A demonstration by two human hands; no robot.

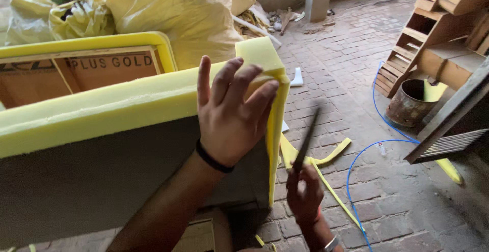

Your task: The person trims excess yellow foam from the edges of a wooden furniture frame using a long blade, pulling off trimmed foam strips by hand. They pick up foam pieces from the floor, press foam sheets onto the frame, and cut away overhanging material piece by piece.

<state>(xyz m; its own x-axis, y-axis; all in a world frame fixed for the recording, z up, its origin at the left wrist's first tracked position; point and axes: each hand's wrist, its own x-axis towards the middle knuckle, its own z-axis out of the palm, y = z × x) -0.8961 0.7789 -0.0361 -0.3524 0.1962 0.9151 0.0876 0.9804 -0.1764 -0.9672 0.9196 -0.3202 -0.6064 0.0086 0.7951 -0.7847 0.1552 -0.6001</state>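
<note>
Pressing flat, fingers spread, the left hand is laid on yellow foam; scissors are gripped by the closed right hand.

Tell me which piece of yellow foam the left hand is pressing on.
The left hand presses the foam flap at the frame's corner, not the loose foam strips lying on the brick floor.

Foam padding: yellow, soft, matt, fine-pored. Panel beneath: grey, flat, dull. Board inside frame: brown, wood-like, matt. Blade: dark, thin, blurred. Floor: rough brick, dusty. Sacks: yellow plastic, crinkled, slight sheen. Drum: rusty metal. Hose: blue, smooth plastic.
</note>
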